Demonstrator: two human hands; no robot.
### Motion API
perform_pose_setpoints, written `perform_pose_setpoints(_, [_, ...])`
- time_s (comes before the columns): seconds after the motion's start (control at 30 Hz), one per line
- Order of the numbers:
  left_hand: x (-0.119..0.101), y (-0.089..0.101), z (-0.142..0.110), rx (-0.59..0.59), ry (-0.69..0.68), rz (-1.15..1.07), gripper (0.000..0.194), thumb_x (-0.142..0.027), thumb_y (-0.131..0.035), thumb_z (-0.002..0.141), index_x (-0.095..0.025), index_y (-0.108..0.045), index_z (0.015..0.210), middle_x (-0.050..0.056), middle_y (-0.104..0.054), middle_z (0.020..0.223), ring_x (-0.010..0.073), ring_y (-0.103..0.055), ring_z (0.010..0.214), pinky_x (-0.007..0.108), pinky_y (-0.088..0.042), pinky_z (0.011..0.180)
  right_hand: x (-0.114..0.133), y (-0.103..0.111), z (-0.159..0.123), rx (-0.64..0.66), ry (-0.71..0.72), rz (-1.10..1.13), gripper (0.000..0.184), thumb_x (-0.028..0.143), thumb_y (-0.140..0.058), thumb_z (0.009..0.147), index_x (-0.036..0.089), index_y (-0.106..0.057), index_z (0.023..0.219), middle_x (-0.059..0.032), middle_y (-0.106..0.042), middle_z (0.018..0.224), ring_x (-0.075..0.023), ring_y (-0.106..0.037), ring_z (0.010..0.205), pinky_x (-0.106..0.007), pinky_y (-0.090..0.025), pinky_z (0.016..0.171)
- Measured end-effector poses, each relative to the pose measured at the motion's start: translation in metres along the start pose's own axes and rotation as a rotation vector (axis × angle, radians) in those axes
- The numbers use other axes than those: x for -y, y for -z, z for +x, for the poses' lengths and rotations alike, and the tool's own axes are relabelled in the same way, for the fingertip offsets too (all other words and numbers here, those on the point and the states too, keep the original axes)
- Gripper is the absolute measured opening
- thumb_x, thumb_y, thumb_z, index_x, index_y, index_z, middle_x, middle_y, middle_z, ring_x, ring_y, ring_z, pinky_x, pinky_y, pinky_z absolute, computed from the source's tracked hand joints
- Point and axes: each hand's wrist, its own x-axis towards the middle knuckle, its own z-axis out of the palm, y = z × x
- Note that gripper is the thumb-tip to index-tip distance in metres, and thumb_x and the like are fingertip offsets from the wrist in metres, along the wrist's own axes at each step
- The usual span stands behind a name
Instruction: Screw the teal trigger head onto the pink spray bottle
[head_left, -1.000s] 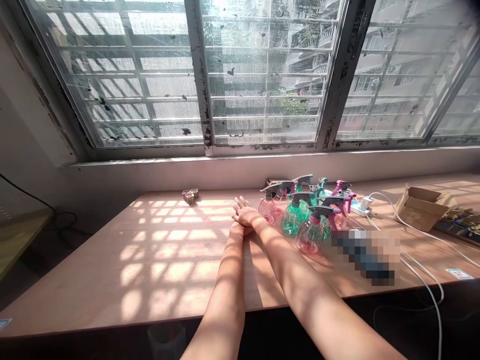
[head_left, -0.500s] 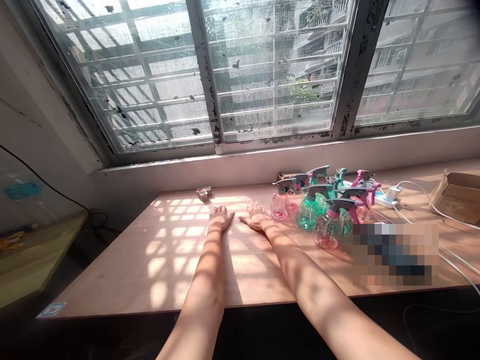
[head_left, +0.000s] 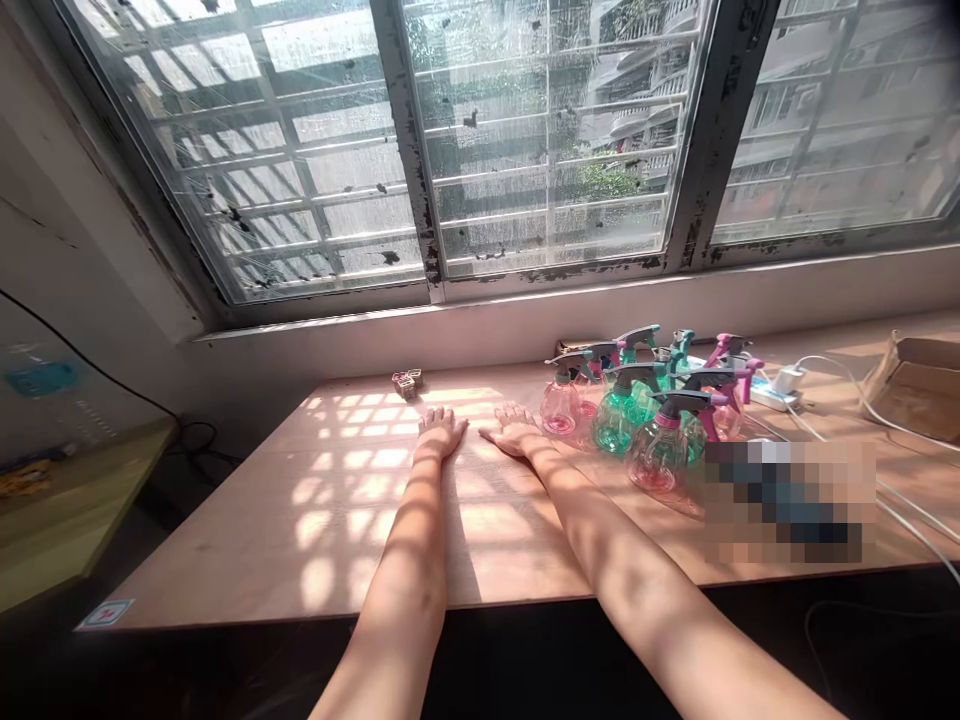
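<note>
Palm down on the wooden tabletop (head_left: 247, 520), my left hand (head_left: 440, 433) lies flat with its fingers stretched out. My right hand (head_left: 512, 430) rests flat beside it, thumb pointing toward the left one, and a narrow gap parts the two. Neither hand holds anything. Just right of my right hand stands a pink spray bottle (head_left: 559, 408), the closest of several. A green spray bottle (head_left: 615, 422) and another pink spray bottle (head_left: 657, 460) are nearer the front edge. Beyond my left hand sits a little cluster of small boxy pieces (head_left: 407, 383), too small to name.
Behind the spray bottles a white power strip (head_left: 772, 393) has a plug and cables. An open cardboard box (head_left: 919, 385) stands far right. A pixelated dark object (head_left: 795, 505) lies near the front edge. A barred window (head_left: 547, 150) rises behind; a yellowish table (head_left: 90, 510) is at left.
The whole view has shifted very slightly upward in the picture. Both hands stay flat in the same place, and the bottles have not moved on the table.
</note>
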Motion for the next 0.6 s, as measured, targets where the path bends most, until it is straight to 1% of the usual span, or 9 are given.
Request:
perform_pose_setpoints(0.03, [-0.001,0.0,-0.002,-0.004,0.0,-0.003,0.045,-0.04,-0.071,0.102,-0.022,-0.063,0.143,0.013,-0.061,0.153,0.0341,-0.063,0.135,0.061,-0.053,0.112,0.0,0.002,0.013,0.003,-0.003,-0.008,0.053,0.038,-0.04,0.115,0.045,-0.036,0.168,0.0027,-0.036,0.178,-0.0286,-0.037,0.16,-0.048,-0.037,0.128])
perform_pose_setpoints(0.07, [-0.001,0.001,-0.004,-0.008,0.0,-0.007,0.045,-0.04,-0.071,0.102,-0.022,-0.063,0.143,0.013,-0.061,0.153,0.0342,-0.063,0.134,0.061,-0.053,0.112,0.0,0.003,0.029,0.007,-0.007,-0.02,0.052,0.039,-0.047,0.114,0.042,-0.042,0.165,-0.0025,-0.038,0.177,-0.0308,-0.042,0.157,-0.051,-0.039,0.126])
perform_pose_setpoints(0.1, [-0.002,0.001,-0.007,-0.013,-0.001,-0.01,0.045,-0.04,-0.071,0.102,-0.021,-0.062,0.143,0.013,-0.061,0.154,0.0343,-0.063,0.135,0.061,-0.053,0.112,0.001,0.003,0.047,0.011,-0.008,-0.033,0.051,0.04,-0.058,0.11,0.036,-0.049,0.16,-0.0091,-0.043,0.174,-0.0335,-0.05,0.151,-0.057,-0.042,0.122])
perform_pose_setpoints(0.13, [-0.002,0.0,-0.011,-0.015,-0.005,-0.013,0.045,-0.04,-0.071,0.102,-0.022,-0.062,0.143,0.013,-0.06,0.154,0.0345,-0.063,0.136,0.061,-0.052,0.112,0.002,0.003,0.065,0.017,-0.007,-0.048,0.05,0.041,-0.066,0.107,0.028,-0.055,0.155,-0.012,-0.051,0.166,-0.0354,-0.057,0.143,-0.062,-0.046,0.118])
perform_pose_setpoints(0.2, [-0.003,-0.001,-0.02,-0.014,-0.019,-0.018,0.045,-0.039,-0.071,0.102,-0.022,-0.062,0.144,0.013,-0.059,0.156,0.0349,-0.061,0.138,0.062,-0.05,0.114,0.004,-0.002,0.096,0.032,-0.013,-0.084,0.042,0.038,-0.07,0.105,0.023,-0.064,0.144,-0.0124,-0.061,0.155,-0.0337,-0.064,0.133,-0.06,-0.052,0.112])
perform_pose_setpoints(0.27, [-0.003,-0.002,-0.029,-0.007,-0.032,-0.019,0.045,-0.039,-0.07,0.103,-0.023,-0.062,0.144,0.013,-0.057,0.159,0.0354,-0.058,0.141,0.063,-0.048,0.116,0.004,-0.009,0.112,0.04,-0.016,-0.113,0.041,0.037,-0.071,0.105,0.022,-0.065,0.142,-0.0121,-0.063,0.152,-0.033,-0.066,0.13,-0.059,-0.055,0.109])
perform_pose_setpoints(0.33, [-0.004,-0.001,-0.035,-0.001,-0.031,-0.014,0.046,-0.039,-0.07,0.103,-0.023,-0.061,0.145,0.013,-0.055,0.161,0.0359,-0.057,0.143,0.064,-0.046,0.118,0.001,-0.015,0.115,0.052,-0.018,-0.132,0.041,0.036,-0.071,0.104,0.022,-0.064,0.143,-0.0121,-0.062,0.152,-0.0332,-0.066,0.13,-0.059,-0.055,0.109])
perform_pose_setpoints(0.47, [-0.011,0.004,-0.046,-0.001,-0.013,0.007,0.047,-0.039,-0.07,0.103,-0.023,-0.061,0.146,0.013,-0.055,0.161,0.0363,-0.056,0.144,0.064,-0.045,0.119,-0.002,-0.017,0.102,0.073,-0.021,-0.143,0.041,0.037,-0.071,0.105,0.022,-0.064,0.142,-0.0119,-0.063,0.15,-0.0325,-0.067,0.128,-0.058,-0.056,0.107])
perform_pose_setpoints(0.6, [-0.026,0.005,-0.077,-0.018,-0.038,0.027,0.048,-0.039,-0.07,0.102,-0.023,-0.06,0.147,0.013,-0.054,0.162,0.0372,-0.054,0.146,0.066,-0.044,0.119,0.001,-0.012,0.081,0.065,-0.024,-0.146,0.04,0.037,-0.071,0.105,0.023,-0.064,0.142,-0.012,-0.063,0.152,-0.0328,-0.066,0.13,-0.059,-0.054,0.109])
